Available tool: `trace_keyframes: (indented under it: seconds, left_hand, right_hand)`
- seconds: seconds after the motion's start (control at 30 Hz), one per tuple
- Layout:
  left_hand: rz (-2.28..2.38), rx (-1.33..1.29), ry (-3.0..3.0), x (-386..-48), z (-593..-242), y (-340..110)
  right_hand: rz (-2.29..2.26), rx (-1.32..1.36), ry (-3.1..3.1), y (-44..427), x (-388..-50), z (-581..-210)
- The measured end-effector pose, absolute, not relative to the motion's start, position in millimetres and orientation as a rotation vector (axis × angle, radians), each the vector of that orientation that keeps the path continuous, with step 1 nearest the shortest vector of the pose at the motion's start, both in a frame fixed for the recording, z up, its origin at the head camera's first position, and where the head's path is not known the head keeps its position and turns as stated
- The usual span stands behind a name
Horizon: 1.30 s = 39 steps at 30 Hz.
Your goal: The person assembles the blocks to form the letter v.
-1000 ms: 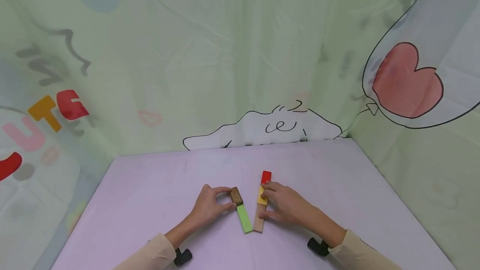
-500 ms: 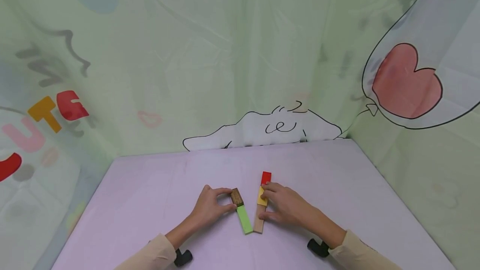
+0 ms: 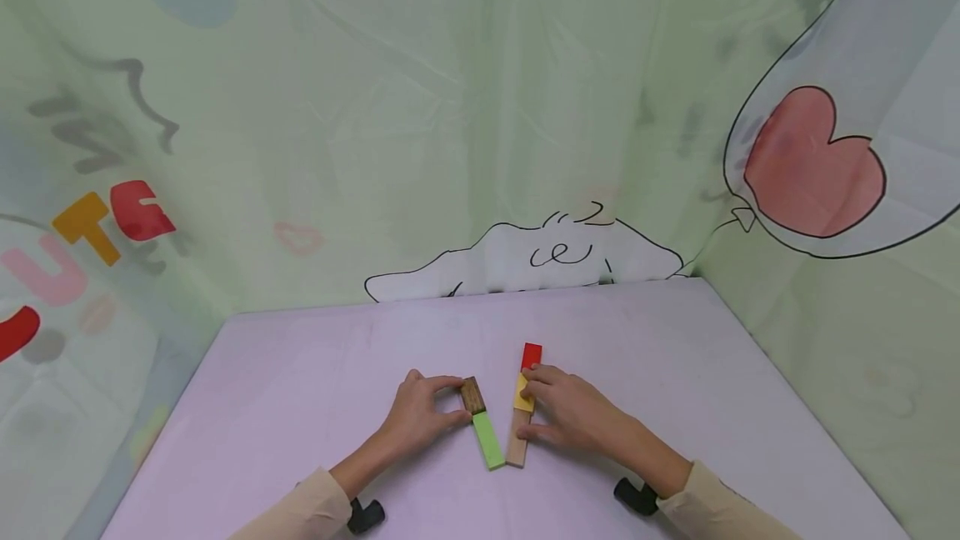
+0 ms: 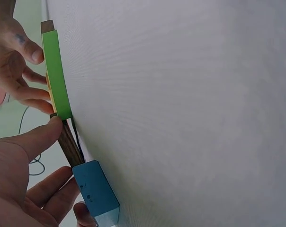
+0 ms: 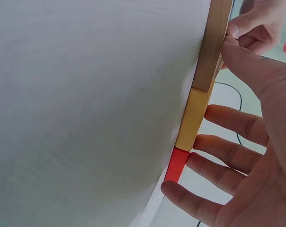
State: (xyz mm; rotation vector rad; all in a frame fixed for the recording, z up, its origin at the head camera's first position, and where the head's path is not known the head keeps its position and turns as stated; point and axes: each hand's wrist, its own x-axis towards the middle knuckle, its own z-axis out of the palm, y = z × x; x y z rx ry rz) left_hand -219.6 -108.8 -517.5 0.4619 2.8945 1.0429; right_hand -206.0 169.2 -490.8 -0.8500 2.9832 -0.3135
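In the head view my left hand (image 3: 420, 417) holds thumb and a finger at opposite ends of a dark brown block (image 3: 472, 396). A light green block (image 3: 488, 440) continues from its near end. My right hand (image 3: 573, 408) touches the other row from its right side. That row has a red block (image 3: 532, 357) farthest, a partly covered yellow block (image 3: 521, 395), and a tan block (image 3: 516, 447) nearest, with my thumb beside it. The two rows meet at their near ends in a V. In the left wrist view a blue block (image 4: 95, 187) stands beside the dark brown block's end.
A pale lilac tabletop (image 3: 360, 348) lies under both hands. Behind it hangs a light green printed curtain (image 3: 375, 123), reaching round both sides. A small black device (image 3: 365, 515) sits at my left wrist and another black device (image 3: 636, 496) at my right wrist.
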Motion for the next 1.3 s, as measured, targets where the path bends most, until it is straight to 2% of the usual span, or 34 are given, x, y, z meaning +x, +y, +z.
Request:
trace_keyframes:
  seconds: [1.3]
  left_hand:
    - [1.054,0.564,2.936,-219.0,-522.4,-114.0]
  right_hand:
    - [-0.291,-0.887,3.01,170.0,-205.3,-491.4]
